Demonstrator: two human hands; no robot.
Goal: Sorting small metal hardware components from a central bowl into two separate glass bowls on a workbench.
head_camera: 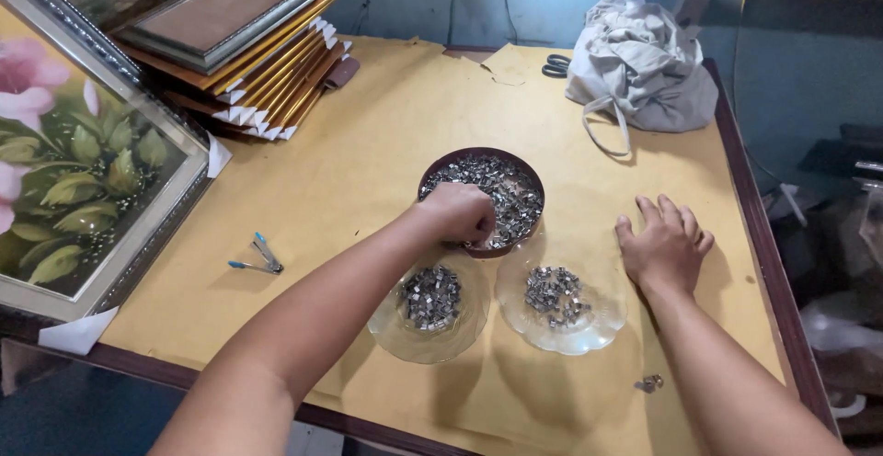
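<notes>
On the paper-covered table (368, 143), dead center, a dark round bowl (527, 226) is sitting heaped with small shiny metal clips (501, 185). The left hand (457, 213) is reaching into the near edge of that bowl, fingers curled down and bunched together in the pile, so it's looking like a pinch, though I can't tell what it's actually gripping since the knuckles are hiding the tips. The right hand (664, 246) is lying flat on the table just right of the bowl, palm down, fingers spread loose, holding nothing.

Just in front of the bowl, two clear glass plates are sitting side by side: the left plate (395, 332) and the right plate (598, 327), each carrying a little heap of the same clips. The left one is tucking right up against the bowl's near rim.

Off to the left, blue-handled pliers (257, 259) are lying on the paper. A framed flower painting (83, 153) is leaning at the left edge, with a stack of gold frames (267, 61) behind it. Far right corner: a crumpled grey cloth bag (641, 70) and black scissors (555, 65) beside it. A couple of stray clips (648, 383) are lying near the front edge.
</notes>
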